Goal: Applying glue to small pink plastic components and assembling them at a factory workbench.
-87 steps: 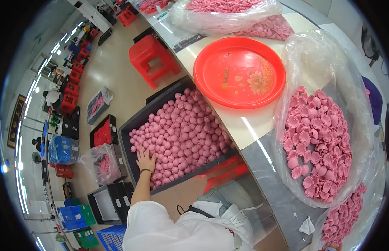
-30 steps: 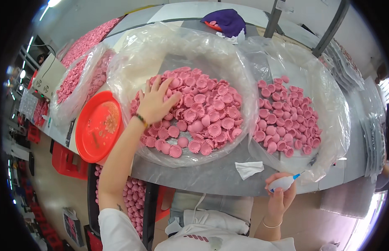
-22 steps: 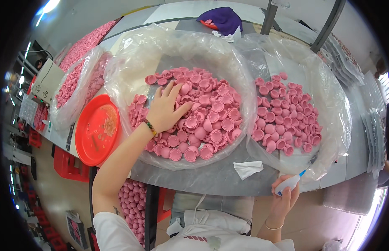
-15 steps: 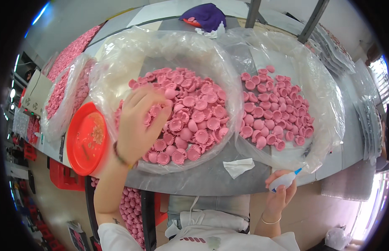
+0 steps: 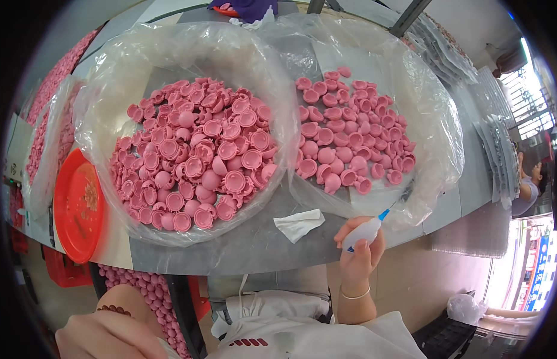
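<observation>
Our left hand (image 5: 108,336) has left the shells for half past seven; its fingertips don't show, so we cannot tell its grip. Our right hand (image 5: 361,254), toward half past four, stays curled around the bottle (image 5: 365,229). The shells (image 5: 193,166), bagged (image 5: 248,54) at ten o'clock on the worktop (image 5: 230,258), now sit untouched, suggesting a pause there.

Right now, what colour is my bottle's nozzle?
The nozzle on the bottle is blue, seen in the head view.
</observation>
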Demonstrator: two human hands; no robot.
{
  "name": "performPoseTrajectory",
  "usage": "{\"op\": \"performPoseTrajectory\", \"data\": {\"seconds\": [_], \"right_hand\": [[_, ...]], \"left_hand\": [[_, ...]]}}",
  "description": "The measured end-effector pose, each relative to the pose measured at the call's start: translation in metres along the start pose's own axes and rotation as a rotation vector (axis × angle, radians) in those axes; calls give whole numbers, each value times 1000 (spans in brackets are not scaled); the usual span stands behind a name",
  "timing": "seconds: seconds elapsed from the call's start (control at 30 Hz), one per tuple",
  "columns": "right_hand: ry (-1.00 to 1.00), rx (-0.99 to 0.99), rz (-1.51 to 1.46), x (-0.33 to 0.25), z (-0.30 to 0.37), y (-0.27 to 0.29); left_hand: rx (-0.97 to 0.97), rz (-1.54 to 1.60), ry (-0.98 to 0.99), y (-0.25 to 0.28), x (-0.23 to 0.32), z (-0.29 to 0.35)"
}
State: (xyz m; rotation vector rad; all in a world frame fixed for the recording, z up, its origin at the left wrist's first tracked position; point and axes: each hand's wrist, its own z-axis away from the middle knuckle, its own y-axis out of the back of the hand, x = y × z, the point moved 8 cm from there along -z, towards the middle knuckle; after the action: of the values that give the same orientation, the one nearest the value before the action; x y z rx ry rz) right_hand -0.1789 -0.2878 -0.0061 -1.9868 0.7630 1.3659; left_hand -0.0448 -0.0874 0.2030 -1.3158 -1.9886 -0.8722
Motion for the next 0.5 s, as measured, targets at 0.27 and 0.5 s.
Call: {"op": "performPoseTrajectory", "data": {"seconds": [0.27, 0.5], "right_hand": [[7, -10, -15, -3, 0, 0], [-1, -6, 0, 1, -1, -1]], "left_hand": [[-194, -5, 54, -13, -1, -11], [-141, 47, 104, -11, -17, -9]]}}
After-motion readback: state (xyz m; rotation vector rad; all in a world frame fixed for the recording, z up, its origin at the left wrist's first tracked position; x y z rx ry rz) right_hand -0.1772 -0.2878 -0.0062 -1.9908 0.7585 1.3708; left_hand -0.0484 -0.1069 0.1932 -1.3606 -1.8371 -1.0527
